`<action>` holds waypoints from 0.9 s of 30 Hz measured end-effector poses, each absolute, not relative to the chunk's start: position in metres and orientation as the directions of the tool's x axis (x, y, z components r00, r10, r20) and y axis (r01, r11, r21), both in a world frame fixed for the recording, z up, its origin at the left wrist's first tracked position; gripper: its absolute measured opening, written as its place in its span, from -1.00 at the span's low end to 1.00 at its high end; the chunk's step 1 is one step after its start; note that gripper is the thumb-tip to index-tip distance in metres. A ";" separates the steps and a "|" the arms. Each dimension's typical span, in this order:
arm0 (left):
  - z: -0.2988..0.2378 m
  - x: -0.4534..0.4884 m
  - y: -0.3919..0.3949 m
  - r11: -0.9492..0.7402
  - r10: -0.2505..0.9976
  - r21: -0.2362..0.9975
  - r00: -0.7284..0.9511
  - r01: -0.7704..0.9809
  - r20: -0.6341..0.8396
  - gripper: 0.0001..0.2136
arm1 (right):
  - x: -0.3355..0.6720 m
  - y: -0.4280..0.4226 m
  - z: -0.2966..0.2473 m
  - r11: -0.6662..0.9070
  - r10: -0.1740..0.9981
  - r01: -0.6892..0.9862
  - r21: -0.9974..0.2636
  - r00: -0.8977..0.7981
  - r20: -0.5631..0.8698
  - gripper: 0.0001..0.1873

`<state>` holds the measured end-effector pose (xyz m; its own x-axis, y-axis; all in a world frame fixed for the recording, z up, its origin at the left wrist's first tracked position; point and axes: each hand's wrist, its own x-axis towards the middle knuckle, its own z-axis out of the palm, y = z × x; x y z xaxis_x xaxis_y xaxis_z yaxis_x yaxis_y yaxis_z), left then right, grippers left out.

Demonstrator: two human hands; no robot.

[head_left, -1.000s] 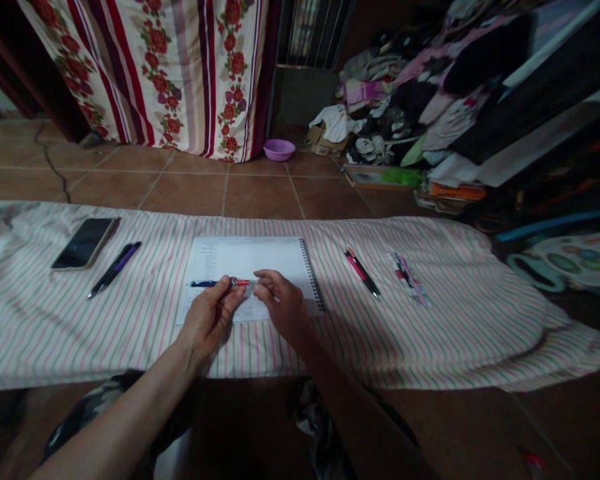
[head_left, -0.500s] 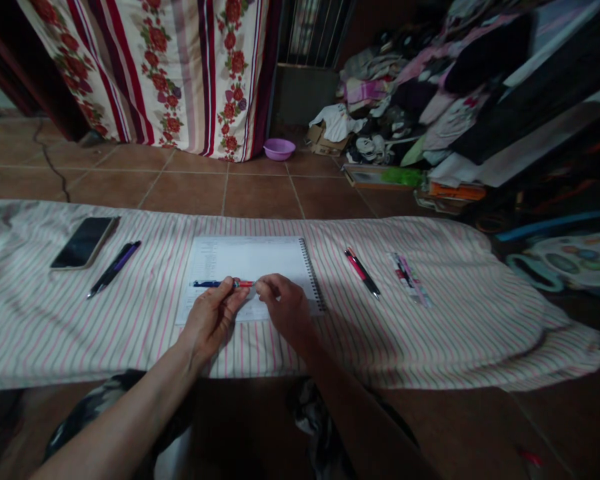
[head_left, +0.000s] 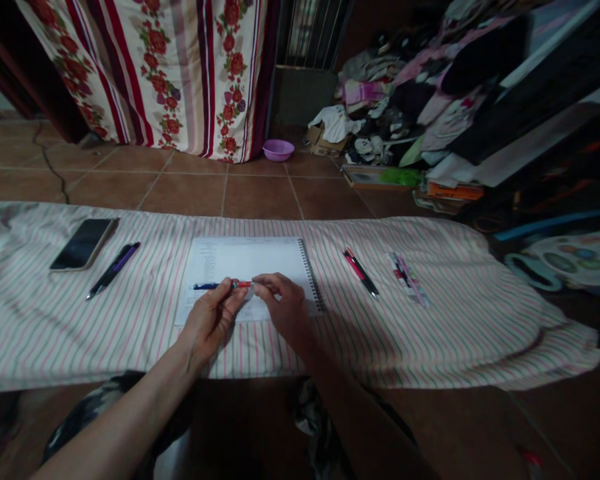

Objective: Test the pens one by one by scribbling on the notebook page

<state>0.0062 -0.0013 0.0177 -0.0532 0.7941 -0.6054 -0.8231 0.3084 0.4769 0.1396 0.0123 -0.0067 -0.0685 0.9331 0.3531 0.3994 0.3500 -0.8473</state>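
Observation:
A pen [head_left: 207,287] with a blue end and a red section lies level in my left hand [head_left: 213,313], its tip pointing right. The thumb and fingers of that hand are closed around its middle. My right hand [head_left: 285,303] pinches at the pen's tip end; whether a small part sits between those fingertips is too small to tell. Both hands are over a spiral notebook [head_left: 260,253], whose white page has print along its left side and whose coil runs down the right edge.
On the striped cloth [head_left: 455,333] lie a phone [head_left: 84,245] and a black and purple pen [head_left: 114,270] at left. To the right are red and black pens [head_left: 361,273] and a clear packet of slim items [head_left: 407,279]. A purple basin [head_left: 279,151] stands on the floor beyond.
My right fingertips have come slightly left, closer against the pen's tip. The left hand keeps its hold, and the other things lie as before.

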 end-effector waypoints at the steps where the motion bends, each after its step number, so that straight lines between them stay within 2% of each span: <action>1: 0.017 0.007 -0.002 0.308 0.797 0.477 -0.050 -0.823 -0.602 -0.81 | 0.140 0.012 -0.006 0.336 0.938 0.413 -0.846 -0.064 0.341 -0.89; 9: 0.019 0.009 -0.003 0.295 0.828 0.519 -0.057 -0.803 -0.559 -0.79 | 0.137 0.009 -0.002 0.236 0.970 0.547 -0.803 -0.076 0.233 -0.70; 13: 0.021 0.008 -0.001 0.296 0.794 0.488 -0.072 -0.821 -0.604 -0.80 | 0.137 0.010 -0.007 0.295 0.952 0.467 -0.834 -0.073 0.297 -0.84; 17: 0.019 0.007 -0.001 0.297 0.795 0.481 -0.065 -0.825 -0.603 -0.81 | 0.139 0.012 -0.008 0.363 0.929 0.363 -0.858 -0.075 0.362 -0.85; 20: 0.018 0.008 -0.001 0.293 0.802 0.481 -0.062 -0.826 -0.594 -0.80 | 0.140 0.013 -0.006 0.372 0.924 0.396 -0.840 -0.071 0.376 -0.89; 27: 0.017 0.010 -0.001 0.297 0.815 0.502 -0.058 -0.813 -0.576 -0.77 | 0.138 0.012 -0.005 0.278 0.956 0.446 -0.851 -0.040 0.291 -0.89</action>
<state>0.0098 -0.0013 0.0170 -0.0582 0.8153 -0.5761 -0.8126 0.2965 0.5018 0.1378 0.0121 -0.0054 -0.0396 0.9559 0.2912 0.4462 0.2776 -0.8508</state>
